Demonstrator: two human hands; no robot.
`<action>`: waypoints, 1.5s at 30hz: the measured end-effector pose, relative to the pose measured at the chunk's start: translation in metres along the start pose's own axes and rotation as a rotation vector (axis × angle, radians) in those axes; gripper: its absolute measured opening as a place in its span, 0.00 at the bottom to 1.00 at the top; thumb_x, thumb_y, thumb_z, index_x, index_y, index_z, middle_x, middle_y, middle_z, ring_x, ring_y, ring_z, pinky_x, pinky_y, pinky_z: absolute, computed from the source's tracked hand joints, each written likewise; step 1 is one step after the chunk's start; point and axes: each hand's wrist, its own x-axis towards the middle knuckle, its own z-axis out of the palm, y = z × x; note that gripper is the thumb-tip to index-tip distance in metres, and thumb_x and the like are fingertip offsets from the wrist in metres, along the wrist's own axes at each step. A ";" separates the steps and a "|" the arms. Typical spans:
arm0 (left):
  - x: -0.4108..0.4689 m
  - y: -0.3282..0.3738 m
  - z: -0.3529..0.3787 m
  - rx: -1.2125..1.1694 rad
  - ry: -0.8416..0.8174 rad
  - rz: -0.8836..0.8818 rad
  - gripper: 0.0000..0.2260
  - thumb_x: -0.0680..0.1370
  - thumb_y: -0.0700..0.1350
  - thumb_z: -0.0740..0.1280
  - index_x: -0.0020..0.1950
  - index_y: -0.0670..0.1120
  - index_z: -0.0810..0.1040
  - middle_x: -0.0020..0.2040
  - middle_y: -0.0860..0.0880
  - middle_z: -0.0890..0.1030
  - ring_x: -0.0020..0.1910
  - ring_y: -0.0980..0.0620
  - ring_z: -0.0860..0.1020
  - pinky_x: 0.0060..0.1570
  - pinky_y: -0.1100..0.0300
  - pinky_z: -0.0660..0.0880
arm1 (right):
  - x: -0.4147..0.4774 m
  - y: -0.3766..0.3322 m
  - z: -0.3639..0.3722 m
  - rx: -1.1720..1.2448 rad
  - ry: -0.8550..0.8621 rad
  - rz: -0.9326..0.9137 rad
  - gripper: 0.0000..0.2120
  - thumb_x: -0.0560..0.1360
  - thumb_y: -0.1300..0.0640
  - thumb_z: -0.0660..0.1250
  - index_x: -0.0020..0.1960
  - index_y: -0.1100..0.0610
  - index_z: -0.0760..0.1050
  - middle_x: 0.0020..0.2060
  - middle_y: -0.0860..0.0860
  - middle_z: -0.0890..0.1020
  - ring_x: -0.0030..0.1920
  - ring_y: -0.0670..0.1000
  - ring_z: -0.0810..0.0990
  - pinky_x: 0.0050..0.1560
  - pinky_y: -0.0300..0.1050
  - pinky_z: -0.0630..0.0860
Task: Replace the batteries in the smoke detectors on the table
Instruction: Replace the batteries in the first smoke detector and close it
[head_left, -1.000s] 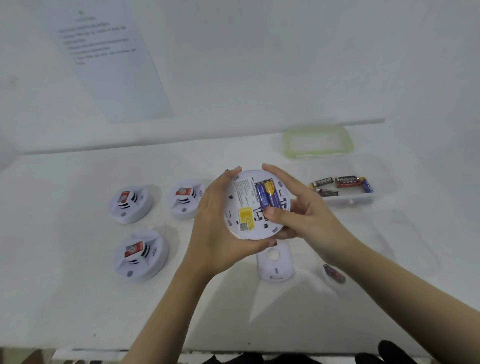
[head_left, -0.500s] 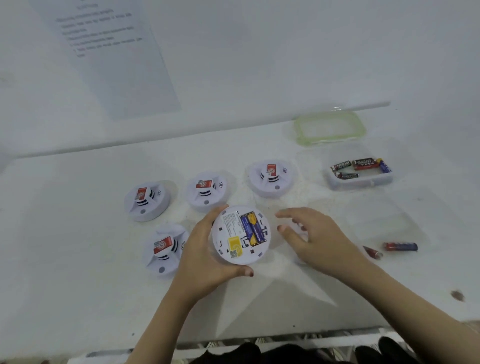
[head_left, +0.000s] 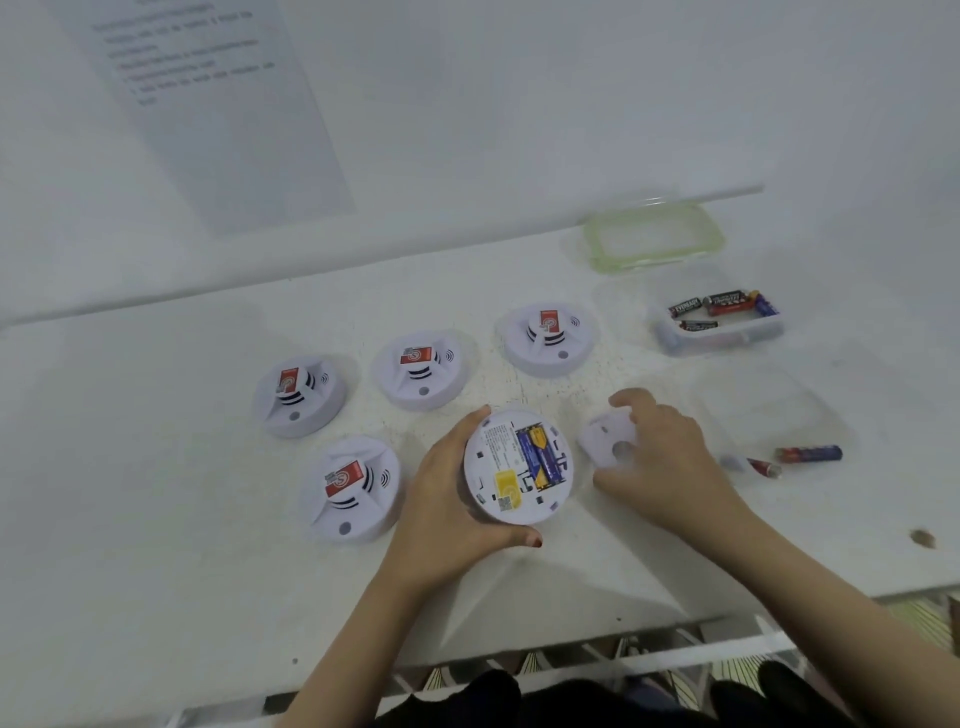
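Observation:
My left hand (head_left: 447, 499) grips a white smoke detector (head_left: 514, 465) turned back-side up, with two blue-and-yellow batteries (head_left: 540, 456) sitting in its open compartment. My right hand (head_left: 660, 457) rests on the table just to its right, fingers closing around the white battery cover (head_left: 605, 436). Several other smoke detectors stand face up: one at the back left (head_left: 298, 395), one in the middle (head_left: 421, 369), one at the back right (head_left: 548, 340), one at the front left (head_left: 353, 488). Two loose batteries (head_left: 808, 454) lie to the right of my right hand.
A clear plastic box (head_left: 719, 338) holding several batteries stands at the back right, its green-rimmed lid (head_left: 652, 241) behind it. Another clear lid (head_left: 763, 410) lies near the loose batteries. The table's front edge (head_left: 623, 623) runs close below my arms. A printed sheet (head_left: 208, 104) hangs on the wall.
I lowered the open detector from in front of me down toward the table. My right hand left the battery compartment and moved right onto the battery cover.

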 end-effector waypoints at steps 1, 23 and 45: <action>-0.001 -0.001 0.000 -0.025 -0.008 -0.002 0.50 0.55 0.54 0.83 0.73 0.53 0.65 0.68 0.59 0.72 0.69 0.59 0.69 0.68 0.52 0.69 | 0.001 0.000 -0.001 0.080 0.029 -0.002 0.31 0.66 0.58 0.71 0.66 0.52 0.63 0.50 0.52 0.71 0.54 0.54 0.69 0.50 0.43 0.65; -0.004 0.000 -0.004 -0.200 -0.027 0.019 0.43 0.57 0.35 0.83 0.67 0.50 0.68 0.59 0.64 0.77 0.59 0.65 0.75 0.52 0.73 0.72 | 0.000 -0.026 0.016 -0.112 -0.129 -0.839 0.35 0.66 0.70 0.65 0.71 0.56 0.63 0.65 0.49 0.73 0.61 0.46 0.70 0.62 0.35 0.61; -0.004 -0.005 -0.005 -0.142 0.006 0.028 0.42 0.56 0.40 0.84 0.67 0.51 0.70 0.57 0.67 0.78 0.58 0.68 0.74 0.51 0.76 0.70 | 0.005 -0.030 0.001 -0.103 -0.345 -0.718 0.38 0.70 0.70 0.66 0.73 0.46 0.60 0.71 0.40 0.65 0.67 0.38 0.63 0.62 0.24 0.58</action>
